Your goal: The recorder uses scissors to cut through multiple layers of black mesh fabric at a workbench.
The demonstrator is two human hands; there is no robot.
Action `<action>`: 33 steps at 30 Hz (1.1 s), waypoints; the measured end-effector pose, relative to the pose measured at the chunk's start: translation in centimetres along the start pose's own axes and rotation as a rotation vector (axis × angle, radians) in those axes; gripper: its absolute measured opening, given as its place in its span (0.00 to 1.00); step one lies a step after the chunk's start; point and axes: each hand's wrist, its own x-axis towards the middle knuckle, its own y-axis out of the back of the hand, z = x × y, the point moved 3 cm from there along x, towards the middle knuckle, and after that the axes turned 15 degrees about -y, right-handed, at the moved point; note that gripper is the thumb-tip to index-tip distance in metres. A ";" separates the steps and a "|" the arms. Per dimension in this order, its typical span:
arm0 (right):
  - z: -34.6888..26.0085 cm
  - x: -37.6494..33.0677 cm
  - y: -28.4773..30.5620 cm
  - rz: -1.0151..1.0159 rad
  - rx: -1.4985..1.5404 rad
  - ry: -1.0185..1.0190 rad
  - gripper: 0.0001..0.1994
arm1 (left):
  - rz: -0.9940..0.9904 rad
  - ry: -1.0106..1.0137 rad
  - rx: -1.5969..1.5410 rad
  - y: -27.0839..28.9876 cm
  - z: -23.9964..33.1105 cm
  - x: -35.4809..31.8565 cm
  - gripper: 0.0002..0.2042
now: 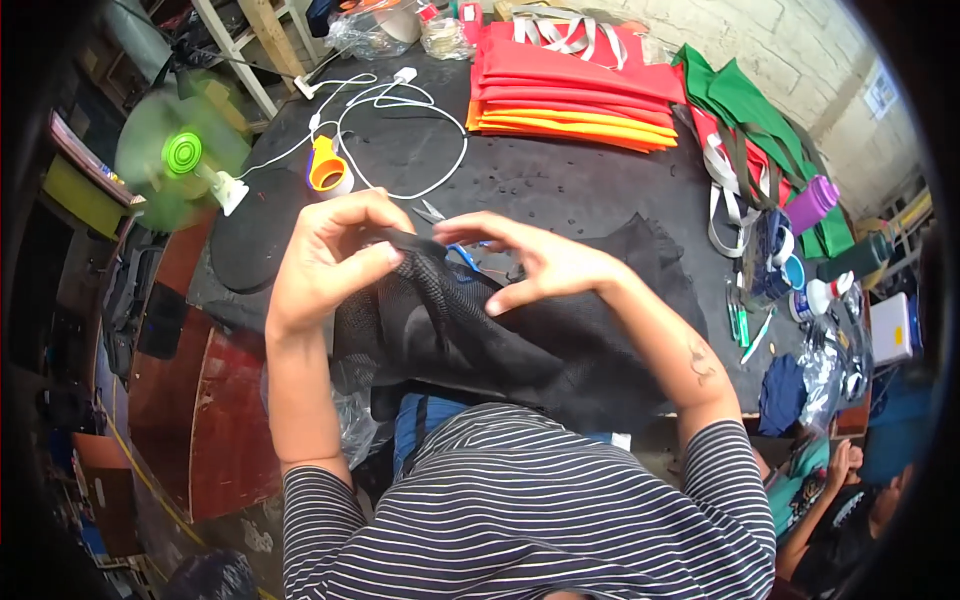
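Observation:
Black mesh fabric (480, 345) drapes over the table's near edge and toward my lap. My left hand (330, 255) pinches a raised fold of it between thumb and fingers. To the right of that fold, my right hand (555, 265) is curved with its thumb and fingers apart, and nothing shows between them. Its thumb tip is close to the cloth; whether it touches cannot be made out. Scissors (464, 254) with blue handles lie just behind the fold, partly hidden by the fabric and my right fingers.
A stack of red and orange fabric (570, 95) stands at the back. Green cloth (735, 95) and a purple bottle (812, 198) are at the right. A white cable (465, 150), tape rolls (328, 172) and a spinning green fan (183, 153) are at the left. Another person (840, 530) sits lower right.

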 end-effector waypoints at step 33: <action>13.3 -20.6 -1.0 1.142 -0.700 -0.908 0.16 | -0.319 0.229 0.349 -16.9 -14.9 -5.7 0.05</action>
